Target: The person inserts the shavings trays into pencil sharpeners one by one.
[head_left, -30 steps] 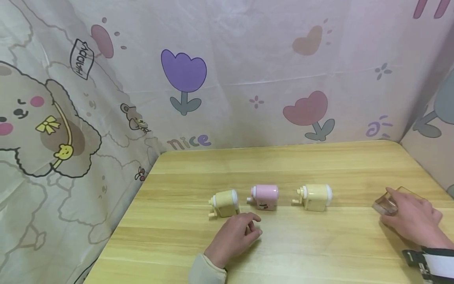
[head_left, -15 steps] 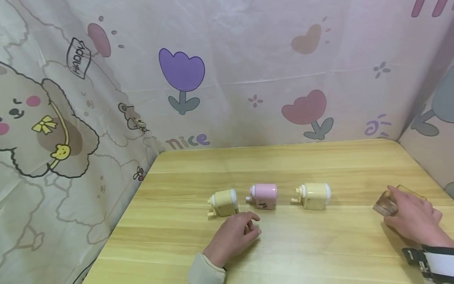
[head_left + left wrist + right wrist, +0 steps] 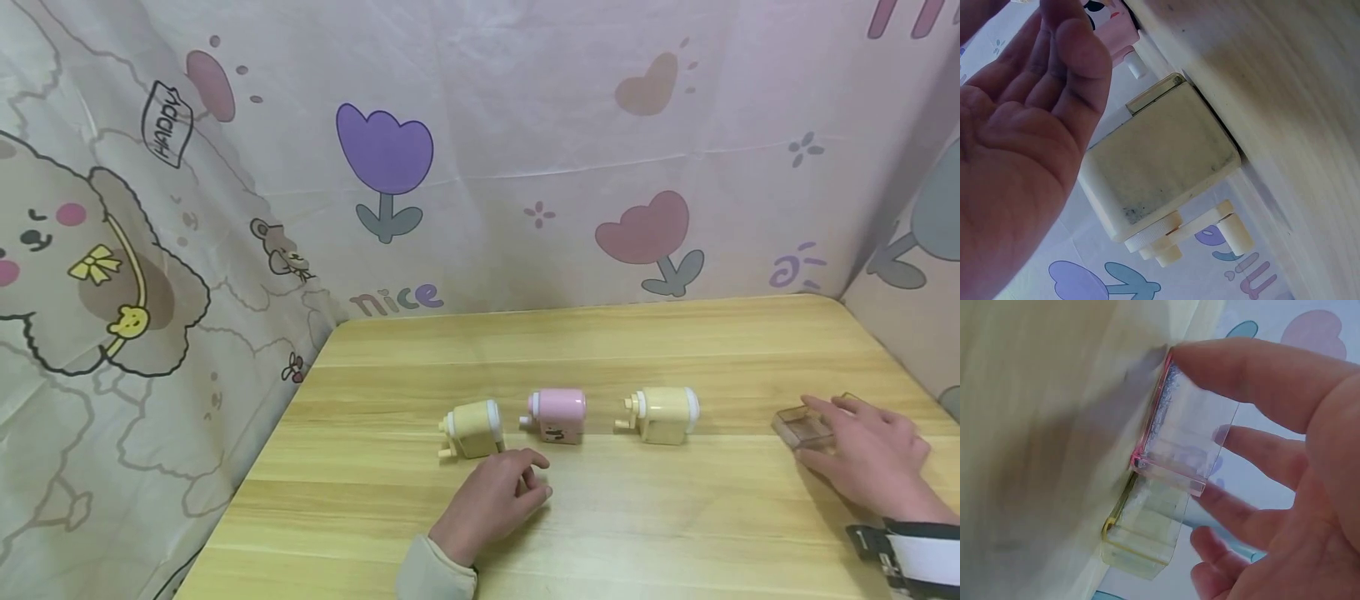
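In the head view my right hand (image 3: 870,454) is at the right of the table, thumb and index finger on opposite sides of a clear shavings drawer (image 3: 797,425). In the right wrist view this drawer has a pink edge (image 3: 1169,450), with my thumb tip at one corner. A second clear drawer with a yellow edge (image 3: 1144,540) stands close beside it, mostly hidden by the hand in the head view. My left hand (image 3: 491,500) rests loosely, holding nothing, just in front of a yellow hand-crank pencil sharpener (image 3: 474,431).
A pink crank sharpener (image 3: 561,415) stands near the middle, with another yellow sharpener (image 3: 666,415) to its right. Printed cloth (image 3: 517,142) encloses the wooden table (image 3: 600,350) at the back and both sides.
The clear drawer at my right hand has gone from tilted to lying flatter and slightly further left. My right fingers have spread around it. The left hand has stayed still.
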{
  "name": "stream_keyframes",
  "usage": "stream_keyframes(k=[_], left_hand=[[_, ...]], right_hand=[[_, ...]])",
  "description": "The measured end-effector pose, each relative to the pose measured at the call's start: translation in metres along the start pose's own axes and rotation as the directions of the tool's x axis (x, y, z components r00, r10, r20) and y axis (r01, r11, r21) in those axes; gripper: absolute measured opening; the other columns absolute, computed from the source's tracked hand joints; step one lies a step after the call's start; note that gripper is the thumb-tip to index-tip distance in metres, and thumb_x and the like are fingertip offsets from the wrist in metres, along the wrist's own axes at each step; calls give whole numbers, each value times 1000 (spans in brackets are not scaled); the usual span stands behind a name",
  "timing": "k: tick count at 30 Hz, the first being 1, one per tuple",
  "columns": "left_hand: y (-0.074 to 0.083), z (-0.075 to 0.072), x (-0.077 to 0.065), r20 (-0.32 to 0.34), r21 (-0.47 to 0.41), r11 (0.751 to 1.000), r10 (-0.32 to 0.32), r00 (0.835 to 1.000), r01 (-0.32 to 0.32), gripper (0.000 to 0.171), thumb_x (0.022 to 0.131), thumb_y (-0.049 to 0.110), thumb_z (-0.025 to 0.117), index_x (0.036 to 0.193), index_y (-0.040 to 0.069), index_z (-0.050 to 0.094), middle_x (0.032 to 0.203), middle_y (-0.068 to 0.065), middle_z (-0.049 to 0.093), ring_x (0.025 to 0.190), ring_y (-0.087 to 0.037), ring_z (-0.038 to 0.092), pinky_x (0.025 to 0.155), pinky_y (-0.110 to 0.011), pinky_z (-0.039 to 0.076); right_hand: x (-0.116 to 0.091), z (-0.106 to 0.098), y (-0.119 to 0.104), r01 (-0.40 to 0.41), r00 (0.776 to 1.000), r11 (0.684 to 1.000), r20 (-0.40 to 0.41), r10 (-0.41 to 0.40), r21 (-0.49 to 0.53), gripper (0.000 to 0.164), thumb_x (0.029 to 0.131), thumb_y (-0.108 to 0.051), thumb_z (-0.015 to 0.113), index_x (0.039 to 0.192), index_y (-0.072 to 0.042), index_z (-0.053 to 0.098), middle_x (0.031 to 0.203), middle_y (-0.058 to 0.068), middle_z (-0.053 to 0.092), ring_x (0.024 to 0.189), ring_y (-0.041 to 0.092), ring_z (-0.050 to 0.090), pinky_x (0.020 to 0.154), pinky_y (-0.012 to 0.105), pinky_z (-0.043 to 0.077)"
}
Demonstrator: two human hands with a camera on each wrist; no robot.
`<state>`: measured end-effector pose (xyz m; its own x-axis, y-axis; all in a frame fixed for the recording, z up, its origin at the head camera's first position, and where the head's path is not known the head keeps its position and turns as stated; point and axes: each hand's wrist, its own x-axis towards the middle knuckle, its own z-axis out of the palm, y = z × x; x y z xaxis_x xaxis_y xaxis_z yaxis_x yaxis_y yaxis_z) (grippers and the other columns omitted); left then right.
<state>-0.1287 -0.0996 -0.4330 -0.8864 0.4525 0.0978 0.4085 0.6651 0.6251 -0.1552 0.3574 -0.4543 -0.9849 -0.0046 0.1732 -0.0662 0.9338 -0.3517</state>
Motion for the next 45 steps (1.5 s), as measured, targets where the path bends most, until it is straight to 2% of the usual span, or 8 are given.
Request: stream_keyframes(k=[9, 14, 20, 24, 27, 31, 34, 45], left_hand=[[1, 0, 0, -11, 8, 1000, 13, 1000, -13, 25, 89, 22, 63, 110, 8, 65, 75, 17, 53, 62, 3, 48, 62, -19, 43], [1, 1, 0, -13, 7, 1000, 18, 1000, -18, 25, 88, 21, 63, 109, 8, 65, 75, 17, 53, 62, 3, 48, 62, -18, 43], [0, 2, 1, -33, 34, 999, 21, 999, -20, 26, 88, 23, 63, 110, 9, 65, 78, 16, 53, 63, 3, 47, 62, -18, 43], [1, 2, 2, -69, 67, 998, 16, 997, -11, 27, 88, 24, 64, 111, 11, 65, 85, 10, 56, 64, 2, 46, 61, -19, 42], [1, 3, 3, -82, 87, 996, 13, 997, -6, 27, 88, 24, 64, 111, 12, 65, 90, 7, 58, 65, 2, 46, 61, -19, 42], [1, 3, 3, -80, 97, 995, 13, 997, -5, 26, 88, 25, 64, 111, 13, 65, 90, 8, 58, 65, 2, 46, 61, -19, 42], [2, 3, 3, -82, 97, 995, 16, 997, -8, 26, 88, 25, 64, 110, 12, 66, 90, 8, 58, 65, 2, 46, 61, -19, 42], [8, 7, 8, -167, 111, 993, 49, 985, -31, 30, 89, 28, 63, 115, 13, 62, 104, 3, 58, 67, 0, 46, 61, -17, 42]], right_hand=[[0, 1, -7, 68, 996, 998, -51, -67, 15, 67, 64, -1, 71, 126, 3, 47, 124, 37, 36, 110, 67, 15, 77, 72, 10], [-1, 0, -8, 93, 994, 996, -52, -92, 13, 60, 69, -14, 77, 121, 2, 53, 114, 34, 43, 103, 63, 20, 74, 69, 13], [0, -4, -12, 128, 989, 991, -70, -130, -31, 60, 68, -39, 81, 113, -6, 61, 109, 32, 54, 96, 53, 37, 71, 61, 22], [-1, -8, -19, 169, 985, 986, -12, -169, -4, 59, 68, -43, 81, 110, -7, 63, 107, 29, 60, 94, 48, 49, 73, 61, 30], [-1, -11, -25, 177, 979, 981, 84, -183, 74, 58, 70, -39, 80, 110, -3, 62, 101, 19, 64, 88, 36, 58, 73, 54, 42], [-3, -10, -32, 136, 962, 979, 218, -168, 152, 55, 70, -36, 80, 109, -3, 60, 95, 3, 64, 77, 12, 58, 64, 33, 47], [-6, -8, -38, 125, 939, 972, 292, -181, 199, 52, 70, -34, 80, 108, -7, 58, 92, -2, 62, 75, 4, 53, 61, 28, 45], [-16, 7, -75, 289, 877, 876, 260, -404, 387, 48, 69, -28, 81, 107, -13, 56, 90, -7, 59, 77, 2, 52, 63, 27, 47]])
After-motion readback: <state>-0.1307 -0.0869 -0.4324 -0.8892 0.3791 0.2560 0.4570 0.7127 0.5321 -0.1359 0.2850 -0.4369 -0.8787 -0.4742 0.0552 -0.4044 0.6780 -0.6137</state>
